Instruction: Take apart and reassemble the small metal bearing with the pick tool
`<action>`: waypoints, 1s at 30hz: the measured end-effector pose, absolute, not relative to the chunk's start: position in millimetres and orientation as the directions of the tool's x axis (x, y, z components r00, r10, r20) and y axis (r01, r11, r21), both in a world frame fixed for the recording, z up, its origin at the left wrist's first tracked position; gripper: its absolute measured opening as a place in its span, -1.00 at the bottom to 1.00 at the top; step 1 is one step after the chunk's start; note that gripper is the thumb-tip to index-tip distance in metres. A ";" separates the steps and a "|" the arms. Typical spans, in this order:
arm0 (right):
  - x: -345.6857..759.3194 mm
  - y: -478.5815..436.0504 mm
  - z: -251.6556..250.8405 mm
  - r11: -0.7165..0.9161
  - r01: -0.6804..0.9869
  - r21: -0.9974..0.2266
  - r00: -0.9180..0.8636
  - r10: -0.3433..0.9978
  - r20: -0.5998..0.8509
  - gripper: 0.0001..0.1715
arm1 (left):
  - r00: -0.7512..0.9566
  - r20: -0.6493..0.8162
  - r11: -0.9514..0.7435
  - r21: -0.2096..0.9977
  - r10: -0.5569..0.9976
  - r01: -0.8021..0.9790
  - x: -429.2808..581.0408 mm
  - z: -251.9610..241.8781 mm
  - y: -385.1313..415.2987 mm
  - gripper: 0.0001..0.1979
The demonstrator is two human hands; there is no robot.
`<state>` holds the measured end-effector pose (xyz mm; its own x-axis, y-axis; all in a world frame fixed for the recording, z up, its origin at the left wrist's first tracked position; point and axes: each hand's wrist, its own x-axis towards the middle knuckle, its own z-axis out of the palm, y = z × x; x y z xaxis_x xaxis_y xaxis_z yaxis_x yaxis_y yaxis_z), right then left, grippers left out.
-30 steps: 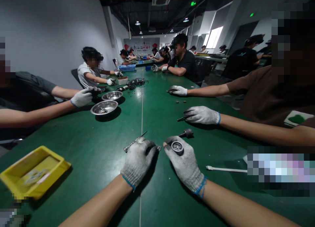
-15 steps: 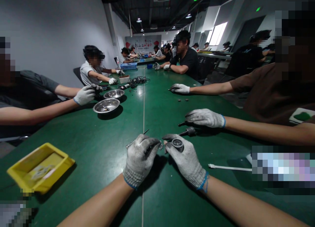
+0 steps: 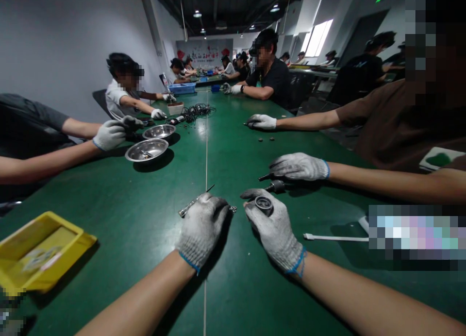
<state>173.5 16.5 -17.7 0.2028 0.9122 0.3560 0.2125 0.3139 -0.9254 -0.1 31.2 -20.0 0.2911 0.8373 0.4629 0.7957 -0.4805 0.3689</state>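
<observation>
Some small pieces are already sitting inside the round cup (image 3: 264,205), while a few small metal rings (image 3: 233,209) are lying loose on the green table (image 3: 233,273), so the gathering is seeming partly done. The right hand (image 3: 274,224) is gripping this cup between thumb and forefinger, its opening facing upward. The left hand (image 3: 204,222) is bending palm-down, its fingertips pointing at the rings; whether it is pinching one, I cannot tell. A slim screwdriver (image 3: 187,209) is lying along its far side. Both forearms are stretching forward and inward.
</observation>
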 end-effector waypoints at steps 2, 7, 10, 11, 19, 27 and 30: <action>172.5 16.3 -17.8 0.332 0.210 -0.920 0.201 0.906 0.373 -0.80 | 0.310 0.345 -0.424 0.337 0.886 0.841 0.4 -18.5 31.8 -0.83; 170.6 15.3 -17.2 0.351 0.200 -0.915 0.203 0.899 0.389 -0.83 | 0.323 0.299 -0.413 0.318 0.898 0.853 -1.3 -16.5 30.6 -0.82; 170.0 15.6 -17.0 0.334 0.208 -0.919 0.209 0.903 0.376 -0.83 | 0.336 0.313 -0.428 0.302 0.888 0.852 -2.0 -16.8 30.5 -0.82; 169.8 15.7 -17.0 0.326 0.215 -0.921 0.215 0.904 0.370 -0.83 | 0.341 0.317 -0.433 0.294 0.885 0.852 -2.0 -16.7 30.5 -0.82; 170.4 15.8 -20.1 0.305 0.231 -0.924 0.238 0.903 0.358 -0.79 | 0.340 0.310 -0.431 0.302 0.888 0.850 -0.6 -13.9 31.6 -0.81; 169.0 17.4 -23.2 0.334 0.307 -0.891 0.239 0.879 0.412 -0.69 | 0.349 0.263 -0.412 0.242 0.900 0.879 1.4 -12.0 31.7 -0.62; 170.8 17.3 -23.3 0.348 0.296 -0.889 0.205 0.886 0.415 -0.64 | 0.369 0.218 -0.412 0.209 0.904 0.887 3.1 -8.3 29.5 -0.68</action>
